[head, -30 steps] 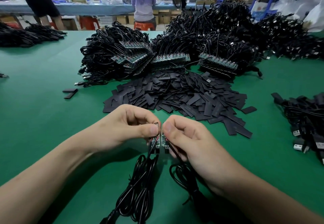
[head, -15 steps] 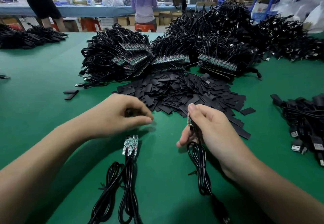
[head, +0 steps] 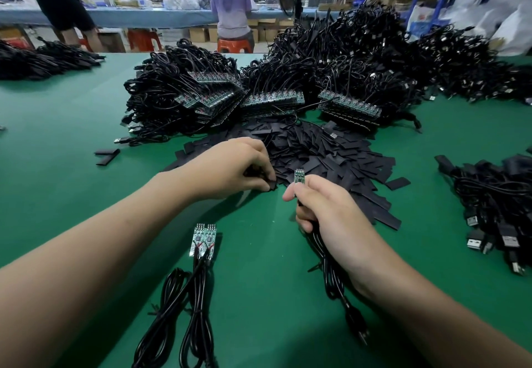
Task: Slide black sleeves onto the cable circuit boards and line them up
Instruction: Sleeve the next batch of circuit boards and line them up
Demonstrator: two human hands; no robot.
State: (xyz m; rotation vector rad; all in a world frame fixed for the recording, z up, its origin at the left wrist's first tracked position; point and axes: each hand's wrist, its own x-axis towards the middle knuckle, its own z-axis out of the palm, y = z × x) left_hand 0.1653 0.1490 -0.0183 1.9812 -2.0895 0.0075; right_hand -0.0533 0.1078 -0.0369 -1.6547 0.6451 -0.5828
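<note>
One sleeve (head: 270,184) only, pinched in left hand (head: 230,169) at near edge of pile (head: 331,160); squeeze its mouth open, then push straight over board (head: 299,179) gripped upright in right hand (head: 331,215), just beside

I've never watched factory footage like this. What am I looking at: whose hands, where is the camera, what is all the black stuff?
There is no machine here, only a person's two bare hands, filmed by a camera worn on the head and looking down at a green table. The left hand pinches a flat black sleeve at the near edge of the sleeve pile. The right hand holds one small circuit board upright, and its cable trails below. Two more boards lie side by side on the table. Behind are cable heaps.
</note>
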